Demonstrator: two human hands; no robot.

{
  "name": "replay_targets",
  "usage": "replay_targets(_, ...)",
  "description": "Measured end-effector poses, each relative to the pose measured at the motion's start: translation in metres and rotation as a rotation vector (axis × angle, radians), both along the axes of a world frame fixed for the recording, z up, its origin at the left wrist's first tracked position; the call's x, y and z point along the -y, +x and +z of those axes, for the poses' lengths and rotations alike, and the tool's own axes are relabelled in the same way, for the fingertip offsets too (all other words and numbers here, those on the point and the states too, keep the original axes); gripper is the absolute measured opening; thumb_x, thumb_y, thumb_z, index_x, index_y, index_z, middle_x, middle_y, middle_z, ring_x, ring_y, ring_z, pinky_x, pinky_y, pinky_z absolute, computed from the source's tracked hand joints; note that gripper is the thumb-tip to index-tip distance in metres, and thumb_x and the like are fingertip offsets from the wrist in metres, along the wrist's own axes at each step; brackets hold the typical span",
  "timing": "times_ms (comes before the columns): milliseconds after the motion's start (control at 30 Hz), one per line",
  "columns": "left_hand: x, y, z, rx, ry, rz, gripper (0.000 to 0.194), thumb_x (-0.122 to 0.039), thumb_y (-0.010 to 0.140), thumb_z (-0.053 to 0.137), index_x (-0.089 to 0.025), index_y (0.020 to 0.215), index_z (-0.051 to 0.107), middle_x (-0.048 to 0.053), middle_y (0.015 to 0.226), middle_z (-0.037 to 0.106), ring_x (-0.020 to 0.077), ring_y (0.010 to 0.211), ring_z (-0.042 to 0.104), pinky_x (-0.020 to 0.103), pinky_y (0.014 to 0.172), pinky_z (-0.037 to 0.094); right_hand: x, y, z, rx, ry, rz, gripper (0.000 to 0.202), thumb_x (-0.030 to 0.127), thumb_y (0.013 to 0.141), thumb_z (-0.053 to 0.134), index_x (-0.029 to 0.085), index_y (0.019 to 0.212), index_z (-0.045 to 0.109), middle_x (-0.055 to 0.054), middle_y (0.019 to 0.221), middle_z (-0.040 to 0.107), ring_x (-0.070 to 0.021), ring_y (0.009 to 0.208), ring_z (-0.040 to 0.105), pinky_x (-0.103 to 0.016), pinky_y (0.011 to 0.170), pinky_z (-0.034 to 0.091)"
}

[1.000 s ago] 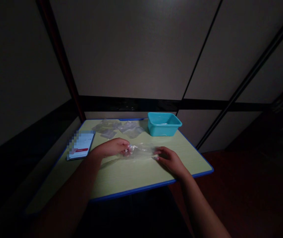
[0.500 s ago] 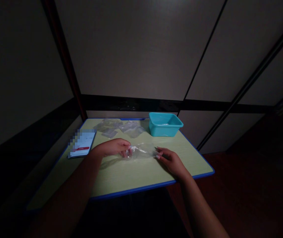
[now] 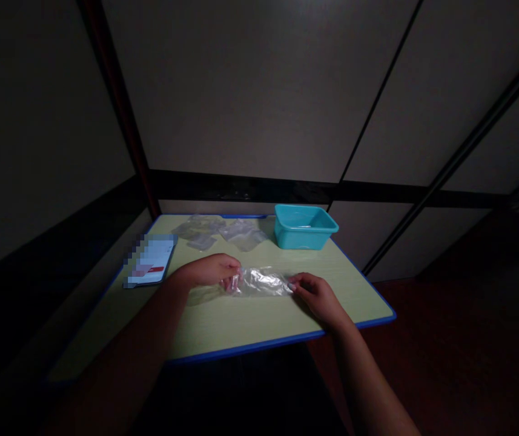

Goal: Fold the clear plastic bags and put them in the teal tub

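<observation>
Plastic bag [image 3: 263, 282] stretched over surface [image 3: 241, 321], left hand [image 3: 212, 269] pinching one end, right hand [image 3: 317, 295] other. I judge it light, limp, slippery, easily torn; best held by edges.

So the plastic bag [image 3: 261, 283] is around mid-bench [image 3: 250, 327], left hand [image 3: 214, 269] on its left end, right hand [image 3: 318, 297] on the other. More bags [image 3: 200, 227] lie behind it toward the back left, tub [image 3: 304, 237] just right of those. Tablet's [image 3: 159, 257] by the left edge, wall panels [image 3: 241, 97] behind everything.
</observation>
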State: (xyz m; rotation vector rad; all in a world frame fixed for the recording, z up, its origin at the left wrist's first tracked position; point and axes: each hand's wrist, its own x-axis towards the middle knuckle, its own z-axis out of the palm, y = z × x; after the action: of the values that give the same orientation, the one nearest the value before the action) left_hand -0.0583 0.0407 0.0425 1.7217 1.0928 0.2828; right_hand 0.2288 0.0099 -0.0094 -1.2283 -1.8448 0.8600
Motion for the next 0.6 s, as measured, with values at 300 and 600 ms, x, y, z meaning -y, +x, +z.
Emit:
replay_targets(300,-0.0015,-0.0012,-0.0032,0.021,0.032,-0.039,0.030,-0.046,0.074,0.056,-0.016,0.070,0.055,0.001,0.067,0.062,0.0152,0.063,0.058,0.027,0.064,0.044,-0.0021,-0.0008,-0.0021,0.008,0.029,-0.011,0.021,0.038,0.080,0.057,0.018,0.078,0.061,-0.004,0.078,0.064,-0.0181,0.077,0.058,-0.030,0.070,0.046)
replay_targets(600,-0.0031,0.0037,-0.0093,0.053,0.051,0.004,0.025,-0.041,0.073,0.054,-0.017,0.067,0.053,-0.001,0.059,0.057,0.0142,0.055,0.056,0.027,0.059,0.045,-0.0070,-0.0039,0.0042,0.216,0.153,-0.095,0.022,0.037,0.081,0.055,0.020,0.091,0.066,-0.006,0.085,0.066,-0.0205,0.080,0.058,-0.034,0.075,0.044)
